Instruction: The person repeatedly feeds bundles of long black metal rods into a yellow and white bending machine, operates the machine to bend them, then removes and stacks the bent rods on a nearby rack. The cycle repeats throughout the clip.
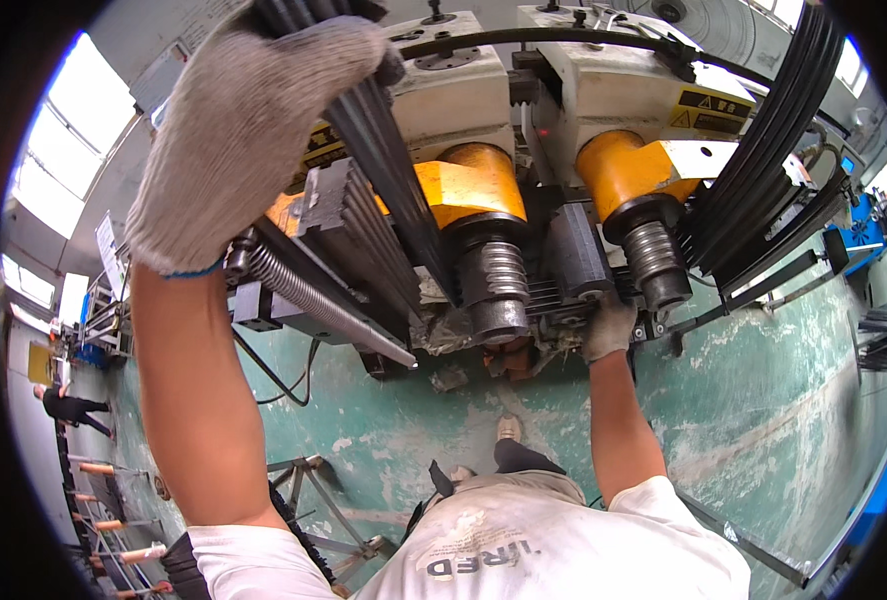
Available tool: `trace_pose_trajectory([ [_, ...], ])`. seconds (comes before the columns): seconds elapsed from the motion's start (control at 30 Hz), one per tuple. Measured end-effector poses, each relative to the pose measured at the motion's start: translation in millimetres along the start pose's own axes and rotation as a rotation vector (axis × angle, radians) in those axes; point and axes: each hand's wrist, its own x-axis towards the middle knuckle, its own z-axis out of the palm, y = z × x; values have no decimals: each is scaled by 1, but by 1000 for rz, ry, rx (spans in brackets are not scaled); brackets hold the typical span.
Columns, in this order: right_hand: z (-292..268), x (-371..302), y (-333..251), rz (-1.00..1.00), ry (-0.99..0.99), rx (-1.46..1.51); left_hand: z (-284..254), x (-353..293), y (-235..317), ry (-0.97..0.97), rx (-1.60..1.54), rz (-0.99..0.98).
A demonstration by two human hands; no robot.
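Observation:
My left hand point(253, 120), in a knitted off-white glove, is raised high at the upper left. Its fingers are closed around a bundle of long dark metal bars point(388, 165) that slants down toward the machine's middle. Lower down, my right hand point(611, 330), also gloved, is at the lower end of a dark metal block point(576, 252) between two orange cylinder housings. Its fingers are largely hidden there, so its grip is unclear. The left orange housing point(468, 185) and right orange housing point(618, 170) each carry a dark collar and a ridged metal spindle.
White machine bodies point(613, 85) with warning labels stand behind. More long dark bars point(763, 150) lean at the right. A ridged rod point(313, 300) juts out below my left hand. Metal frames point(328, 510) stand on the worn green floor point(743, 400). Another person point(73, 407) is far left.

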Motion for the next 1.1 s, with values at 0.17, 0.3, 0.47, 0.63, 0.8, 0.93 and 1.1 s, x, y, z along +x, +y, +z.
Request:
trace_pose_trajectory([
  [0.17, -6, 7, -1, 128, -157, -166, -8, 7, 11, 126, -1, 44],
  [0.3, -10, -21, -31, 200, -224, -56, -48, 11, 57, 18, 536, -28],
  [0.47, -60, -110, -71, 89, -51, -164, -108, -64, 137, 237, -135, -412],
  [0.63, -41, -216, -72, -94, -40, -279, -199, -190, 256, 642, -1153, -1253],
  [0.8, -8, -316, -67, -117, -406, -342, -280, -338, 399, 1111, -923, -1515],
  [0.93, 22, -421, -53, 15, -645, -270, -375, -399, 538, 1260, -528, -1794],
  [1.1, 62, -544, -35, 173, -1088, -162, -462, -413, 693, 1610, -82, -1804],
])
